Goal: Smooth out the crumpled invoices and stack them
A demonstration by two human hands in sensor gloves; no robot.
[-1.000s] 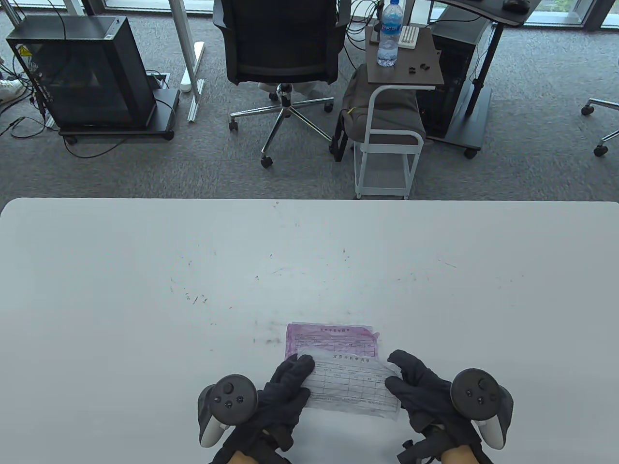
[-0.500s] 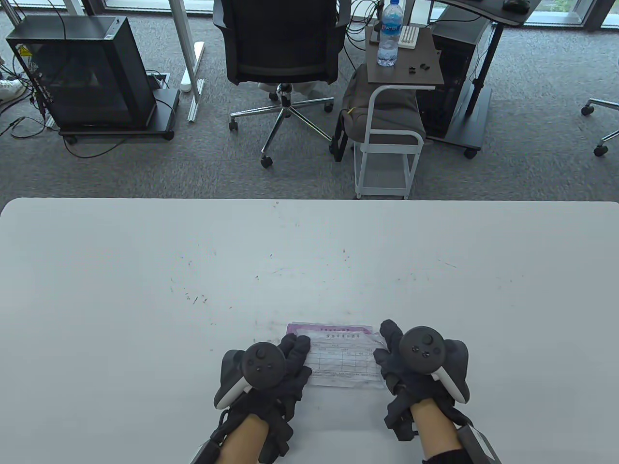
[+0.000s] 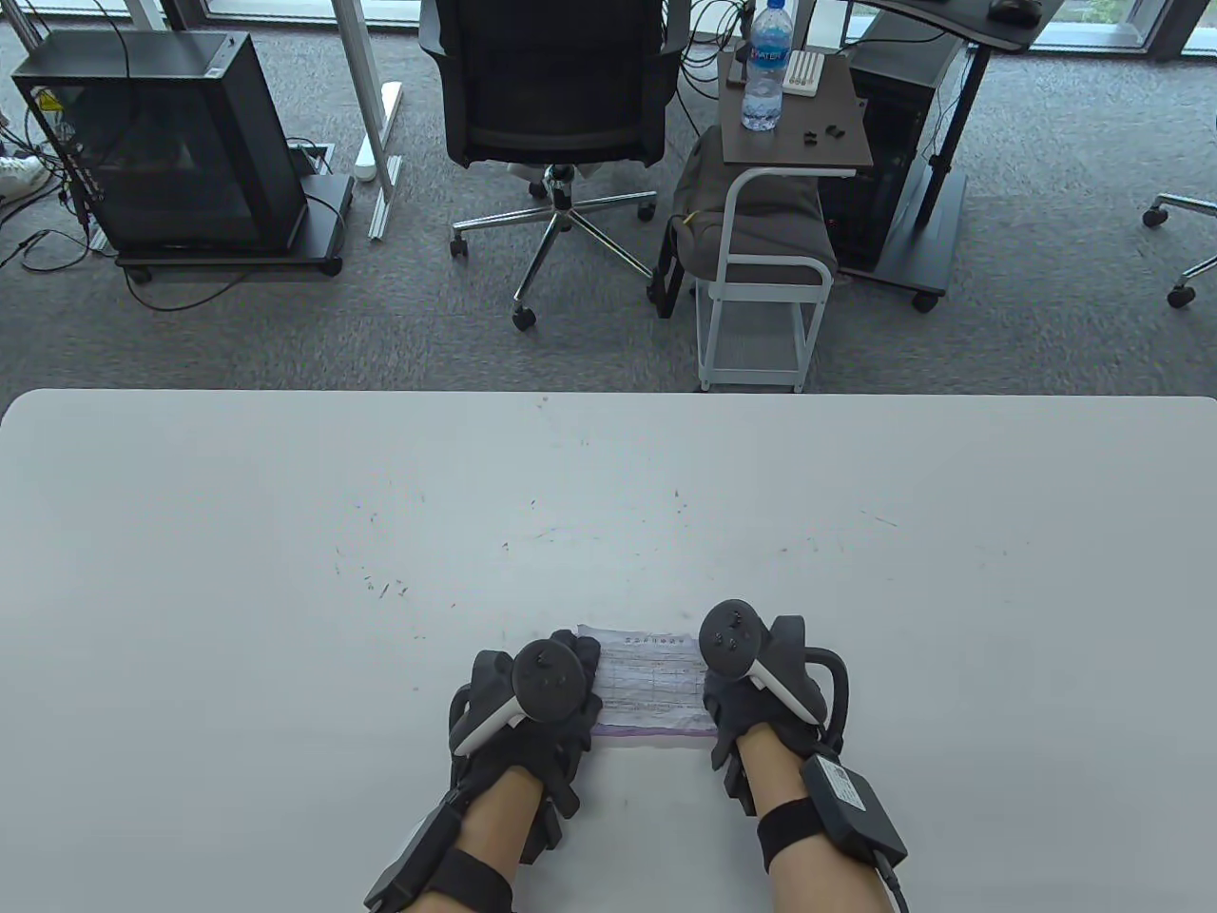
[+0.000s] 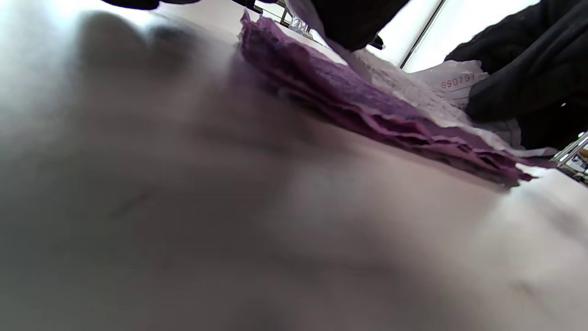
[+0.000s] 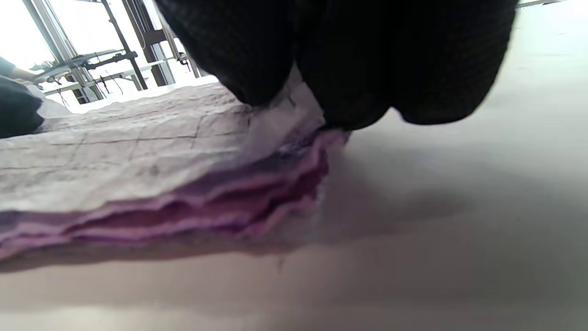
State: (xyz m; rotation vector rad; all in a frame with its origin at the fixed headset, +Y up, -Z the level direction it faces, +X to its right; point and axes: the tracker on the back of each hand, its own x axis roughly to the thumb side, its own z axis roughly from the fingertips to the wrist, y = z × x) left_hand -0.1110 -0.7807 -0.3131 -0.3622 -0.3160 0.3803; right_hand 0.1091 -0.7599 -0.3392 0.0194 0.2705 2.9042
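Note:
A creased white invoice (image 3: 651, 670) lies on top of a stack of pink invoices (image 3: 656, 734) near the table's front edge. My left hand (image 3: 547, 737) rests on the sheet's left end and my right hand (image 3: 737, 713) on its right end. In the right wrist view my fingertips (image 5: 349, 59) press down on the white invoice (image 5: 115, 142) at the corner of the pink stack (image 5: 206, 207). The left wrist view shows the purple-pink stack (image 4: 349, 101) edge-on, the white invoice (image 4: 413, 92) over it and my right hand (image 4: 528, 69) beyond.
The white table (image 3: 285, 571) carries only faint scratch marks. Beyond its far edge stand an office chair (image 3: 556, 86), a computer case (image 3: 162, 143) and a small side table (image 3: 794, 143) with a water bottle (image 3: 765, 67).
Both hands moved away from me with the white invoice, bringing it from partly overlapping the pink stack to lying squarely on top. The hands have also drawn closer together.

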